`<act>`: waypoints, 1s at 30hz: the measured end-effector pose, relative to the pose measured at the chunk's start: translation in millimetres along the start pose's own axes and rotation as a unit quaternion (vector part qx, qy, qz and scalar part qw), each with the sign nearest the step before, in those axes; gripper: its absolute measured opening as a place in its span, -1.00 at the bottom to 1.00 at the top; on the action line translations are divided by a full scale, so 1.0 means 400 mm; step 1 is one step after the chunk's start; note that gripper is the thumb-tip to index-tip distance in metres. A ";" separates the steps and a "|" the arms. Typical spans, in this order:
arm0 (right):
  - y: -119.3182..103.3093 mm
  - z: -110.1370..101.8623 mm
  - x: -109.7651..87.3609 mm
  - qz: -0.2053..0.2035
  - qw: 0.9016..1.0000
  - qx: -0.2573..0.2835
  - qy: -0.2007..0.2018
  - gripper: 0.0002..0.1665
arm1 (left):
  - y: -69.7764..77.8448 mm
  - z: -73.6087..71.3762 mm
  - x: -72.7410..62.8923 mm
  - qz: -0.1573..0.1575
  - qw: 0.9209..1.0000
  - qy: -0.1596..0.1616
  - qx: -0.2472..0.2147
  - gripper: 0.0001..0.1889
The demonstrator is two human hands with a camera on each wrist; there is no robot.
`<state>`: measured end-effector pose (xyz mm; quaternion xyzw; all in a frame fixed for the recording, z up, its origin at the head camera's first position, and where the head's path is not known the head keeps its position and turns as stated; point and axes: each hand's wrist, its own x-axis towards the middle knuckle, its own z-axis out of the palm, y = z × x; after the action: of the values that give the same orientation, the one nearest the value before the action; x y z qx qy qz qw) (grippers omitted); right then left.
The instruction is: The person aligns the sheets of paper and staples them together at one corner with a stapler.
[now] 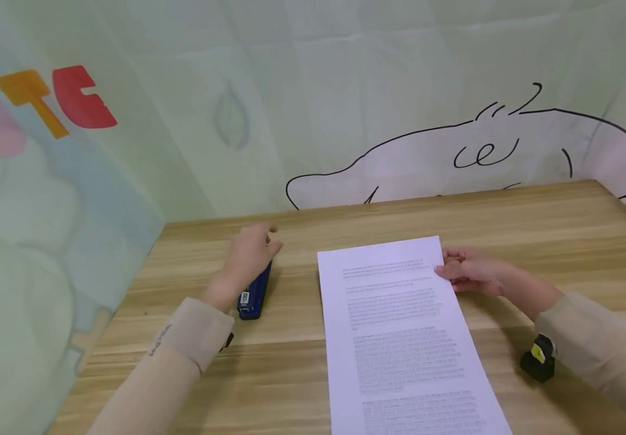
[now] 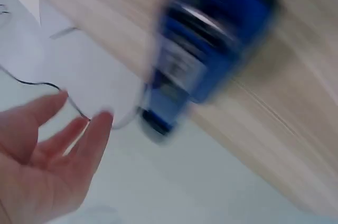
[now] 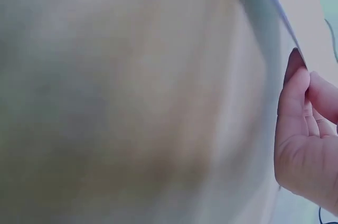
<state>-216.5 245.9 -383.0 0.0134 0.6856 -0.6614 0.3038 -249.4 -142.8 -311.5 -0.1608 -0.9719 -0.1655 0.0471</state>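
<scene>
A blue stapler (image 1: 257, 296) lies on the table left of the printed paper (image 1: 400, 314). Above the stapler's far part is my left hand (image 1: 249, 257), covering some of it in the head view. The left wrist view has the thumb and fingers of this left hand (image 2: 58, 155) apart and loosely bent, with nothing between them; the stapler (image 2: 206, 39) is blurred there. My right hand (image 1: 473, 273) pinches the paper's right edge near its far corner. In the right wrist view, thumb and fingertips of the right hand (image 3: 306, 134) meet at the paper (image 3: 298, 12), its edge raised off the wood.
The wooden table (image 1: 286, 374) runs back to a printed cloth backdrop (image 1: 302, 109) with cartoon drawings and coloured letters. A black wrist device with a yellow patch (image 1: 538, 357) hangs under the right sleeve. The paper extends past the bottom of the head view.
</scene>
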 end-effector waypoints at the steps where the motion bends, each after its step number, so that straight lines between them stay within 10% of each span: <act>1: -0.006 -0.002 0.000 -0.003 1.000 0.001 0.004 -0.86 | 0.013 0.003 0.003 -0.004 0.999 -0.030 -0.032 -0.67; 6: -0.047 -0.015 0.013 -0.017 0.999 -0.009 0.029 -0.79 | 0.053 0.033 0.018 -0.056 0.963 -0.158 -0.210 -0.66; 10: -0.070 -0.023 0.030 -0.017 0.999 -0.020 0.031 -0.76 | 0.058 0.066 0.030 -0.082 0.943 -0.169 -0.276 -0.67; 18: -0.083 -0.035 0.049 -0.008 0.998 -0.031 0.047 -0.77 | 0.064 0.061 0.033 -0.089 0.967 -0.113 -0.212 -0.68; 30: -0.078 -0.052 0.078 0.000 0.995 -0.077 0.069 -0.65 | 0.050 0.056 0.036 -0.085 0.972 -0.097 -0.194 -0.65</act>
<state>-263.2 249.0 -369.7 0.0356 0.7536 -0.6043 0.2564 -257.4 -113.2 -324.5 -0.0987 -0.9313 -0.3379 -0.0937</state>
